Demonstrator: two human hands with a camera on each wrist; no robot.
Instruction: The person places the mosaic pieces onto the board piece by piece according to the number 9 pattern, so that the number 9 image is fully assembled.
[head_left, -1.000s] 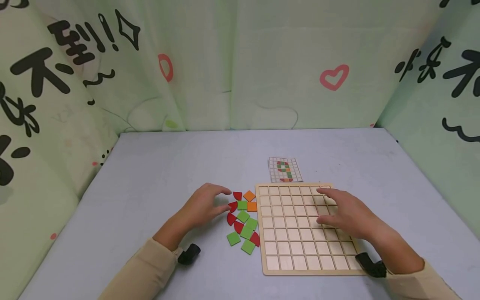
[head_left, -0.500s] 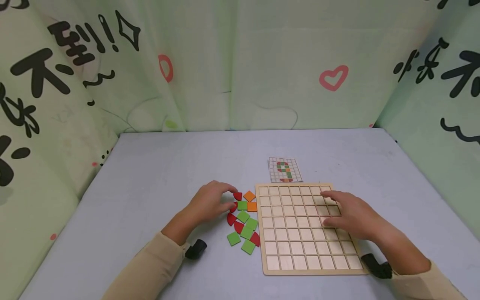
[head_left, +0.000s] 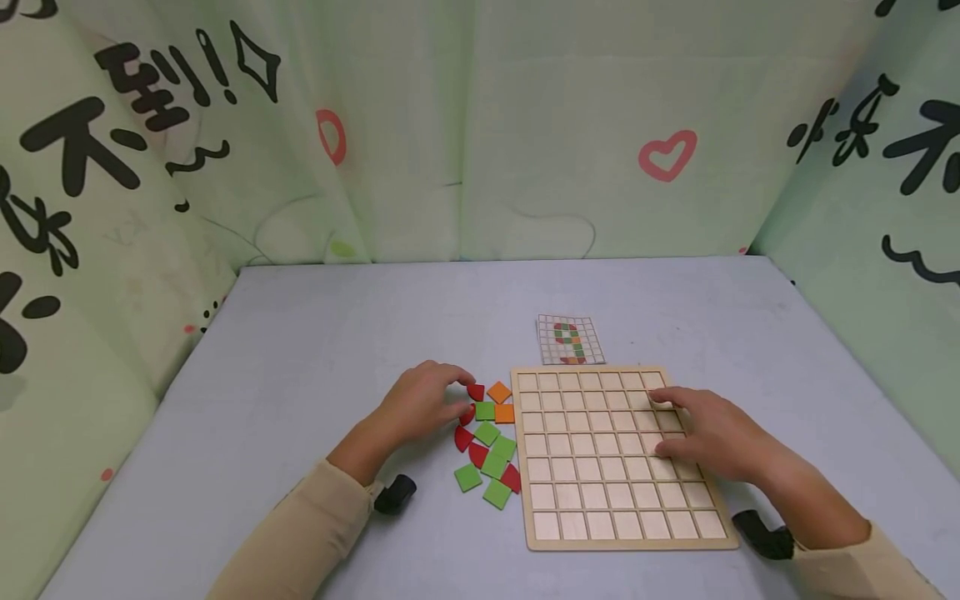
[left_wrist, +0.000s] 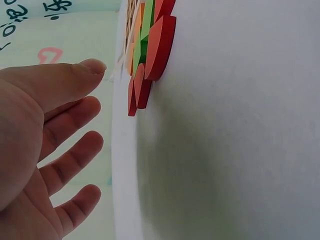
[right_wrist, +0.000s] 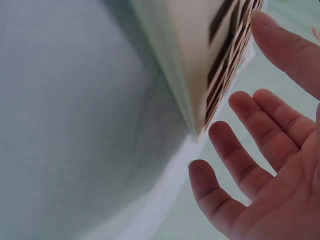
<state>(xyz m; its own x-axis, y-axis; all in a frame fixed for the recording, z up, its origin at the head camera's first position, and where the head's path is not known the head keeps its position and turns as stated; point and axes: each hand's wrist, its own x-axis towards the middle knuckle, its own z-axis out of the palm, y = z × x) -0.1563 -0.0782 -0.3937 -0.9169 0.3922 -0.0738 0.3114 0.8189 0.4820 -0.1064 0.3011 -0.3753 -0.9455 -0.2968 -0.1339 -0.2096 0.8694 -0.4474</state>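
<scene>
My left hand (head_left: 416,402) hovers at the left side of a cluster of flat coloured pieces, thumb and fingers spread apart. In the left wrist view its fingers are relaxed, with nothing between them, beside red quarter-round pieces (left_wrist: 161,49). Green squares (head_left: 493,464) and orange squares (head_left: 504,413) make up the rest of the cluster. A wooden grid board (head_left: 588,446) lies right of the pieces, its visible cells bare. Over the board's right part is my right hand (head_left: 716,433), fingers loosely extended and holding nothing; the right wrist view shows it beside the board's edge (right_wrist: 185,75).
A small pattern card (head_left: 570,339) with a coloured figure on a grid lies behind the board. The white table (head_left: 337,333) reaches back to a pale green curtain (head_left: 555,108) that also hangs at both sides.
My left hand has moved slightly right and away from me, closer to the red pieces. My right hand has drifted a little to the right over the board. The pieces look unmoved.
</scene>
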